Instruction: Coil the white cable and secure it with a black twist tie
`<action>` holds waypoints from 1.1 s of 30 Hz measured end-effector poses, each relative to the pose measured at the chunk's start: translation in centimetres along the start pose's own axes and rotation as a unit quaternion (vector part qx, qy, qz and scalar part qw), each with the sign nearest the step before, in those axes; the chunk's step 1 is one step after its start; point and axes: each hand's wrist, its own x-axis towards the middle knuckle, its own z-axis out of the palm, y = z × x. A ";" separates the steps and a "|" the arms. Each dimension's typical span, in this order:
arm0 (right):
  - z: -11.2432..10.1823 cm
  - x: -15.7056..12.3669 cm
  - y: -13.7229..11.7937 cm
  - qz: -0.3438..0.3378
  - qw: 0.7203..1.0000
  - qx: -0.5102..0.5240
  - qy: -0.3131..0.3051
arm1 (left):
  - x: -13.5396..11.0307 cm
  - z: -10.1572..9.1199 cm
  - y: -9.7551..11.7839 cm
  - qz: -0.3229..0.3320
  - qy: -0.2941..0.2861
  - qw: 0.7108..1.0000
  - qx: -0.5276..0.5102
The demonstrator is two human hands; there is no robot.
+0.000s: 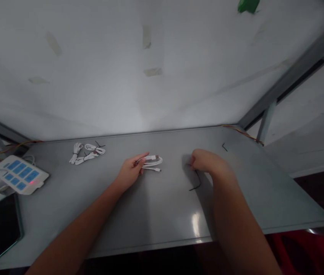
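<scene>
My left hand (pixel 130 170) sits at the middle of the grey table (pixel 162 217), its fingers closed on a coiled white USB cable (pixel 152 162) with the metal plug showing. My right hand (pixel 208 162) is curled a little to the right of it. A thin black twist tie (pixel 198 182) runs out from under those fingers and hangs down to the table. A second short black tie (pixel 224 147) lies farther right. Several bundled white cables (pixel 87 153), bound with black ties, rest to the left of my left hand.
A white device with blue keys (pixel 18 175) and a black tablet (pixel 0 229) lie at the left. Coloured wires (pixel 242 133) run along the far edge, before a white board (pixel 150 72) with tape scraps. A grey metal frame (pixel 290 72) stands at the upper right.
</scene>
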 end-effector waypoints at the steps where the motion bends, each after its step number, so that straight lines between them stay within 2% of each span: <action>1: 0.5 0.1 -0.5 -0.014 1.000 0.009 -0.013 | 0.0 0.0 -0.1 -0.009 -0.002 1.000 -0.018; 4: 1.7 0.8 -2.6 -0.090 0.990 0.108 -0.021 | 0.0 0.0 -0.4 -0.024 -0.008 0.995 -0.097; 6: 2.3 1.4 -3.9 -0.147 0.959 0.242 0.002 | 0.0 0.1 -0.3 -0.028 -0.017 0.987 -0.155; 8: 2.7 2.0 -5.1 -0.169 0.908 0.384 0.009 | -0.2 0.1 0.1 -0.032 -0.029 0.977 -0.208; 10: 3.2 2.4 -6.2 -0.161 0.848 0.505 -0.008 | -0.4 0.2 0.5 -0.035 -0.043 0.969 -0.239; 13: 4.0 2.6 -7.7 -0.136 0.756 0.639 -0.038 | -0.8 0.2 1.0 -0.033 -0.076 0.969 -0.234; 15: 4.4 2.5 -8.5 -0.117 0.714 0.688 -0.057 | -1.0 0.2 1.1 -0.032 -0.092 0.972 -0.215; 17: 4.7 2.3 -9.0 -0.099 0.689 0.714 -0.074 | -1.2 0.3 1.1 -0.032 -0.103 0.973 -0.202; 21: 4.9 2.0 -9.5 -0.083 0.680 0.722 -0.098 | -1.2 0.5 1.2 -0.032 -0.105 0.974 -0.200; 26: 5.2 1.8 -9.6 -0.069 0.685 0.715 -0.124 | -1.4 0.3 1.5 -0.039 -0.139 0.977 -0.155; 28: 5.3 1.9 -9.7 -0.067 0.695 0.704 -0.130 | -1.4 0.3 1.4 -0.046 -0.141 0.980 -0.137; 30: 5.4 1.9 -9.7 -0.082 0.719 0.680 -0.115 | -1.3 0.2 1.1 -0.050 -0.120 0.984 -0.122; 31: 5.4 1.8 -9.8 -0.095 0.740 0.660 -0.085 | -1.1 0.1 0.8 -0.053 -0.101 0.986 -0.118; 33: 5.2 1.5 -9.9 -0.126 0.791 0.598 0.036 | -0.7 -0.1 0.2 -0.063 -0.051 0.990 -0.116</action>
